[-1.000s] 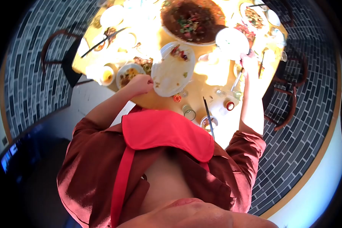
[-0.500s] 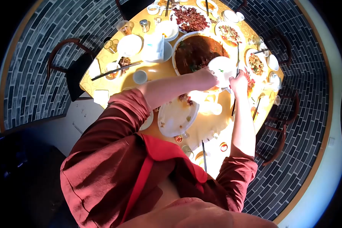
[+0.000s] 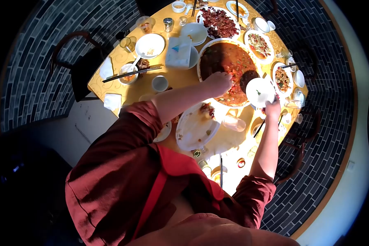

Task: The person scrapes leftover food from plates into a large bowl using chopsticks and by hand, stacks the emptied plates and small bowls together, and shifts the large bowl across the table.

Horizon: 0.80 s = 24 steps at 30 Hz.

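My right hand (image 3: 272,108) grips a small white bowl (image 3: 258,93) at its lower right edge, with a green scrap inside. The bowl is over the right rim of a large round bowl of red, oily food (image 3: 233,67). Above the left part of that large bowl is my left hand (image 3: 220,83), fingers curled; whatever they hold, if anything, is hidden. Near me lies an oval white plate (image 3: 188,133) with food scraps.
A heaped plate of dark red chillies (image 3: 219,22) stands at the back. Plates of food (image 3: 259,45) line the right. On the left are a white plate (image 3: 150,46), a tissue pack (image 3: 178,52), black chopsticks (image 3: 131,74) and a cup (image 3: 160,83). A glass (image 3: 234,123) lies near the oval plate.
My left hand has come away from the small white bowl to above the large bowl. My right hand has moved the small bowl right and toward me. The view has shifted slightly.
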Motion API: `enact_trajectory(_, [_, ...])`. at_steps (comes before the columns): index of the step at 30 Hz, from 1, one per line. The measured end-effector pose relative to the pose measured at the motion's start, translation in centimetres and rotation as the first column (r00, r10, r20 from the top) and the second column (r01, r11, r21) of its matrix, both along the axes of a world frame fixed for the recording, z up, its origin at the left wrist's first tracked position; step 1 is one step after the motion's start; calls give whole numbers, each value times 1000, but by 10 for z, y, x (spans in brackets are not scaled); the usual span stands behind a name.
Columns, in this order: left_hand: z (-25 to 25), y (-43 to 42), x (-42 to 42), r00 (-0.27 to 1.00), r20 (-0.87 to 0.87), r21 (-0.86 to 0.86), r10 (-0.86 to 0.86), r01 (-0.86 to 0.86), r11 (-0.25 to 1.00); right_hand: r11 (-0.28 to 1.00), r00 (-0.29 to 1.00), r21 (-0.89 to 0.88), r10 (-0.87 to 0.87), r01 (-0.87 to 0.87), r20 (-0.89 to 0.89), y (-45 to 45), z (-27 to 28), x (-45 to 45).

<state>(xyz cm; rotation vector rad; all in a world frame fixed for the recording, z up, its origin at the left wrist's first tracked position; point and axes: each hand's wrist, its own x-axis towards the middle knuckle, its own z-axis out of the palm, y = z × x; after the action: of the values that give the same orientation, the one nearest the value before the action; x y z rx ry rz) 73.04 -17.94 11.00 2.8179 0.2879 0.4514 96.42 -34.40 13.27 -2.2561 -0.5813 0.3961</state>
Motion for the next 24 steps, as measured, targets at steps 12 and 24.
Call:
enact_trajectory(12, [3,-66,2,952,-157,-688,-263,85,721,822,733,132,-407,554,-545,-141,-7,-82])
enact_trajectory(24, [-21,-112,34,939,-1,-680,-344,252,689,762,684,289,-263,580,-680,-215,21,-112])
